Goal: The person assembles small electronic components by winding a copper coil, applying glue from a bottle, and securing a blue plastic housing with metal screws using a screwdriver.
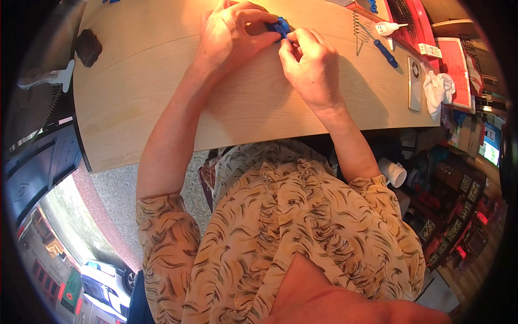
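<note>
- Our left hand (231,33) pinches the small blue piece (279,25) above the surface (143,94), between both hands.
- Our right hand (313,65) seems to pinch its right side, the contact partly hidden.
- We likely do best steadying the left, moving the right gently.

No wording legible. Small white rectangular label (430,50) by the long red tray (426,20): print too small. Green rectangular sign (71,284), lower left: marks blurred.

Small blue piece (279,26) between fingers (265,41), partly hidden
</note>
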